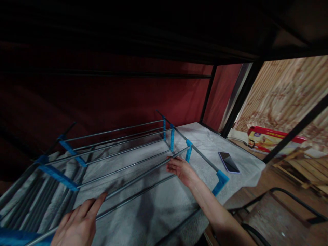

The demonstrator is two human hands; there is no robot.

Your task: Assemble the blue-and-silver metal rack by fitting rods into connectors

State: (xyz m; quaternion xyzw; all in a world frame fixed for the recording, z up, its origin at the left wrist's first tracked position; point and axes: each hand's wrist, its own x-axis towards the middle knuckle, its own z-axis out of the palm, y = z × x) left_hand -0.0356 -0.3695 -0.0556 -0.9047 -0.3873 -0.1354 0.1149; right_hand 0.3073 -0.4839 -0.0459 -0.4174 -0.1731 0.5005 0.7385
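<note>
A rack of grey metal rods joined by blue plastic connectors (172,138) lies on a grey cloth-covered surface (202,140). At the lower left, my left hand (79,218) is closed over the front rods, its fingertips on one long metal rod (138,177). That rod runs up to a blue connector (189,145) on the right. Close to this end is my right hand (180,169), its fingers loosely bent and apart, touching the same rod from below. Another blue corner piece (220,181) sits at the end of the right side bar.
A phone (229,162) lies on the cloth at right. More grey rods (46,198) are bundled at far left. A black metal frame (242,95) surrounds the surface. Beyond it are a chair (276,215), a wooden pallet (304,167) and a red-yellow box (271,140).
</note>
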